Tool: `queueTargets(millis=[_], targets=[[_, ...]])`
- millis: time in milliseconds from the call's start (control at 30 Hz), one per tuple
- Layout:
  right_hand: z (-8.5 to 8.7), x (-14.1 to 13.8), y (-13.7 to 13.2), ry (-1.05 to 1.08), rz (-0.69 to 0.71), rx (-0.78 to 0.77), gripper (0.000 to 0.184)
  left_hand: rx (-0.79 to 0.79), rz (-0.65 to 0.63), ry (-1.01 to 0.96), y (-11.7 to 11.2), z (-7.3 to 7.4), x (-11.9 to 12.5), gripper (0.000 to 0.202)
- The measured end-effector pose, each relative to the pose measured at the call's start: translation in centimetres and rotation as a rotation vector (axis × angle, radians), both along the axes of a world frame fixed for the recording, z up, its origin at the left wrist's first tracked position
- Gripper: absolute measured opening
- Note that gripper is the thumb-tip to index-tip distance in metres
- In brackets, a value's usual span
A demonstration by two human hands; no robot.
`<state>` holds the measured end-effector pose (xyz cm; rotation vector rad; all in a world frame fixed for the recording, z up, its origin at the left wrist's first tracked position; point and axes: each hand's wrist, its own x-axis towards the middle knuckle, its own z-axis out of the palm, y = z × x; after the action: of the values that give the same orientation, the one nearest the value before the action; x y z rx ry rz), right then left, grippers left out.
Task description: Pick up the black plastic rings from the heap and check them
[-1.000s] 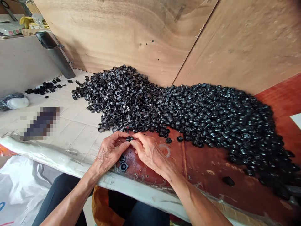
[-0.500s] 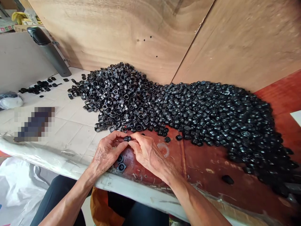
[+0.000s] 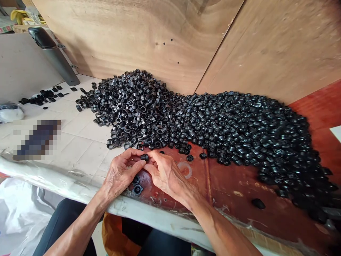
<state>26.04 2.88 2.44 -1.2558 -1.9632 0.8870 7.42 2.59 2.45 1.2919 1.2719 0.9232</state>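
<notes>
My left hand (image 3: 125,169) pinches a small black plastic fitting (image 3: 144,157) between thumb and fingertips. At its other end are the closed fingertips of my right hand (image 3: 166,172). The fitting is round and stepped, held sideways just above the table; its finer detail is too small to make out. Below my hands, two round black caps (image 3: 137,189) lie close together, one partly covered by my left hand. Behind my fingers rises a heap of black plastic rings (image 3: 133,106). To its right it merges into a heap of black round caps (image 3: 234,124).
A plywood board (image 3: 128,39) stands behind the heaps. At the back left a dark grey tube (image 3: 60,64) leans near some scattered black pieces (image 3: 44,96). One black piece (image 3: 258,203) lies alone on the reddish-brown tabletop (image 3: 226,188). White wrapping covers the front edge (image 3: 144,209).
The fitting has tilted slightly between my fingertips, and my right thumb has shifted a little lower. The view has moved slightly; the heaps and loose caps lie as before.
</notes>
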Motion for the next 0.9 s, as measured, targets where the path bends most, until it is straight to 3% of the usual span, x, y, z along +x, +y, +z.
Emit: queueTargets(millis=[500,700,900], targets=[[0.52,-0.08,-0.08,-0.027,0.037,-0.048,0.029,0.0,0.013,0.049,-0.01,0.62,0.54,0.033],[0.23,-0.1,-0.19,-0.111,-0.02,0.0,0.017,-0.059,0.013,0.066,0.09,0.41,0.53,0.039],[0.19,-0.09,-0.24,-0.15,-0.03,0.021,0.017,0.025,0.011,0.093,0.04,0.13,0.45,0.032]])
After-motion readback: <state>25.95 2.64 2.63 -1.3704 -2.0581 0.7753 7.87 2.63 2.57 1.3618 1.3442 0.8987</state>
